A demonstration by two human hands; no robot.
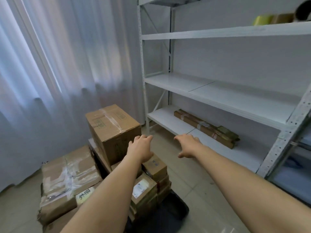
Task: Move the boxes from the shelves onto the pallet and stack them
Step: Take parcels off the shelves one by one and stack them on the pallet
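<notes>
Both arms stretched forward; left hand (140, 148) and right hand (188, 146) spread open, fingers loosely extended, nothing held in either. Stack (94, 165) at 7–8 o'clock of view: tall carton (112, 130) upright on top, wide taped carton (69, 175) to its 8 o'clock, several small flat cartons (151, 182) piled just beside, under the left wrist. Pallet (168, 214) mostly hidden; only a dark edge shows at 6 o'clock. Shelving (218, 91): middle shelf bare in view; bottom shelf carries one long flat carton (204, 127) at 3 o'clock of the hands. Its long axis runs from 10 o'clock (far end, toward the back wall) to 4 o'clock (near end, toward the shelf's front right), lying flat. Top shelf at 1 o'clock has blurred items, a yellow roll (263, 20) among them; cannot tell if boxes. Judgement: task mostly done; long carton looks like the last one visible, both hands apparently heading for it.
</notes>
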